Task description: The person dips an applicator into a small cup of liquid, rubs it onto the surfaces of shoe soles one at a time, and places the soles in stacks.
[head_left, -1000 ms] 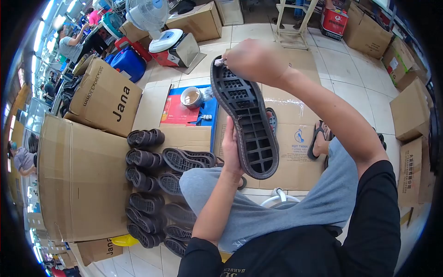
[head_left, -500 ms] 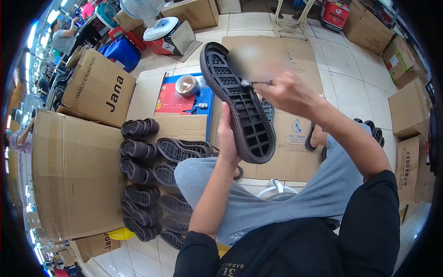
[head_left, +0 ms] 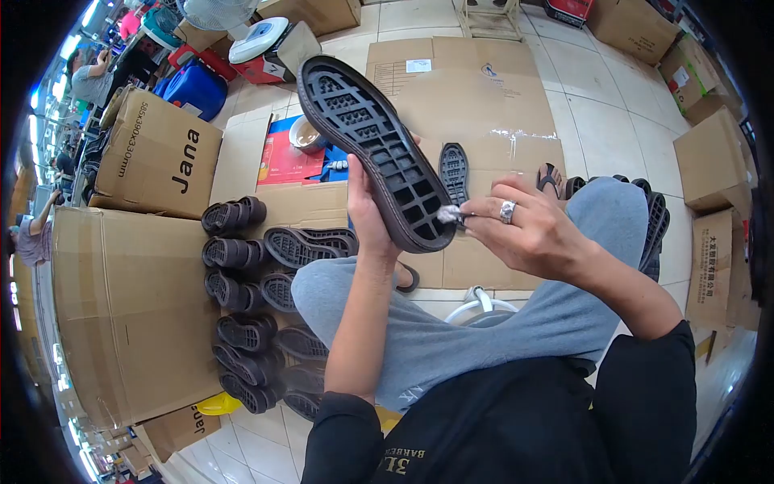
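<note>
A dark shoe sole (head_left: 379,157) is held up tilted, its gridded hollow side facing me. My left hand (head_left: 372,211) grips it from beneath, around its middle and lower edge. Pinched in my right hand (head_left: 524,230), which wears a ring, is a small tool with a whitish fluffy tip (head_left: 449,214); the tip is at the rim of the sole's lower right end. Another sole (head_left: 454,172) lies on the flat cardboard (head_left: 484,97) beyond my hands. An open round container (head_left: 306,135) stands on a red and blue board at the upper left.
Stacked soles (head_left: 246,331) stand in rows left of my knee, beside large cartons (head_left: 137,306). More soles (head_left: 657,230) are by my right knee. A blue jug (head_left: 193,93), a fan (head_left: 218,12) and a stool frame (head_left: 492,22) are farther off. People are at the upper left.
My right hand has moved down along the sole from its top end to its lower end. The sole has shifted left and up and tilts more.
</note>
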A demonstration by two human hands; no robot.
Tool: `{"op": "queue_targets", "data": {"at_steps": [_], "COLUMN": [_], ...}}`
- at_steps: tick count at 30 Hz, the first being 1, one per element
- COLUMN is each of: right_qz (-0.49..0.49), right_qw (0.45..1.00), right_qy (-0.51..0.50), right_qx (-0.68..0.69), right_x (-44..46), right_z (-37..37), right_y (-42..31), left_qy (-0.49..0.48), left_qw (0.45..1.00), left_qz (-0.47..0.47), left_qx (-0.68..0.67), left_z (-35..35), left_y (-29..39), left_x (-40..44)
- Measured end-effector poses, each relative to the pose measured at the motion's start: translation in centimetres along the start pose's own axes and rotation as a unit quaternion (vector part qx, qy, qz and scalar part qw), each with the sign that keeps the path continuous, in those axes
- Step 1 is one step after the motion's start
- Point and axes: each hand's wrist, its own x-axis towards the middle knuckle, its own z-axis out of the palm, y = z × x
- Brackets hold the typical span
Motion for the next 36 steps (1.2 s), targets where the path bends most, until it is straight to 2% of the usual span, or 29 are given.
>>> {"op": "queue_targets", "data": {"at_steps": [1,3,4,6,9,11,13,15,16,17,18,19,21,25,27,28,29,31,32,33,34,35,36], "right_qz": [0.003,0.044,0.046,0.116,0.174,0.135,0.158,0.090,0.092,0.014,-0.065,-0.065,-0.039,0.020,0.107,0.147,0.189,0.258,0.262,0.234,0.203,0.203,0.254], "right_qw": [1.000,0.989,0.989,0.956,0.931,0.948,0.955,0.984,0.984,0.995,0.993,0.993,0.995,0.989,0.971,0.963,0.946,0.933,0.931,0.947,0.958,0.958,0.944], "right_qy": [0.000,-0.012,-0.013,-0.049,-0.010,0.047,0.090,0.104,0.106,0.097,0.086,0.084,0.086,0.062,0.038,0.042,-0.004,-0.023,-0.028,0.037,0.102,0.096,0.119], "right_qx": [0.002,0.138,0.139,0.264,0.321,0.284,0.234,0.113,0.112,0.034,-0.044,-0.043,0.015,0.132,0.210,0.223,0.262,0.251,0.253,0.216,0.177,0.180,0.172], "right_x": [0.0,0.2,0.5,1.5,3.2,4.5,5.7,6.0,5.7,5.2,4.6,3.7,1.0,-1.3,-1.4,-1.0,-0.5,0.4,0.4,0.4,0.3,-0.4,-0.9], "right_z": [-0.3,-0.6,-0.4,0.0,2.1,3.3,3.6,4.0,4.1,4.1,4.2,4.1,3.9,1.7,1.5,2.2,2.4,3.2,3.4,3.7,4.0,3.8,2.7], "right_y": [-0.2,-0.5,-0.4,0.3,1.7,2.7,3.9,5.3,5.4,5.6,5.7,5.3,3.1,0.7,1.8,3.1,4.7,7.5,9.1,10.5,11.5,12.4,13.2], "left_qy": [-0.024,-0.026,-0.028,-0.054,-0.045,-0.038,0.004,-0.008,-0.038,-0.068,-0.026,-0.024,0.020,-0.033,-0.051,0.007,0.065,0.067,0.035,0.005,0.049,0.074,0.088], "left_qw": [1.000,1.000,1.000,0.998,0.998,0.997,0.992,0.993,0.993,0.992,0.984,0.983,0.993,0.992,0.990,0.992,0.991,0.986,0.983,0.972,0.959,0.962,0.941], "left_qz": [0.005,0.002,-0.002,-0.014,-0.027,-0.046,-0.074,-0.091,-0.093,-0.094,-0.085,-0.085,-0.084,-0.093,-0.107,-0.102,-0.097,-0.132,-0.181,-0.228,-0.257,-0.189,-0.227], "left_qx": [0.003,0.003,-0.005,-0.034,-0.044,-0.054,-0.098,-0.076,-0.062,-0.049,-0.157,-0.158,-0.078,-0.074,-0.075,-0.069,-0.063,-0.080,-0.015,0.050,0.111,0.182,0.237], "left_z": [-0.5,-0.8,-0.6,-0.1,0.1,0.1,-0.5,-1.0,-0.8,-0.6,-1.2,-1.2,-1.3,-1.3,-1.5,-1.1,-0.6,-0.5,-1.7,-2.3,-3.0,-3.4,-4.3], "left_y": [0.0,-0.1,0.0,-0.1,-0.5,-0.7,-0.8,-1.2,-1.2,-1.3,-1.5,-1.6,-1.7,-1.8,-2.1,-2.4,-2.7,-3.4,-4.0,-4.5,-5.2,-6.7,-7.8], "left_x": [0.1,0.3,0.2,-0.1,0.0,-0.1,-0.4,-0.6,-0.7,-0.7,-0.3,0.0,0.3,0.2,0.5,0.7,0.9,1.0,1.5,1.9,2.7,3.5,4.2]}}
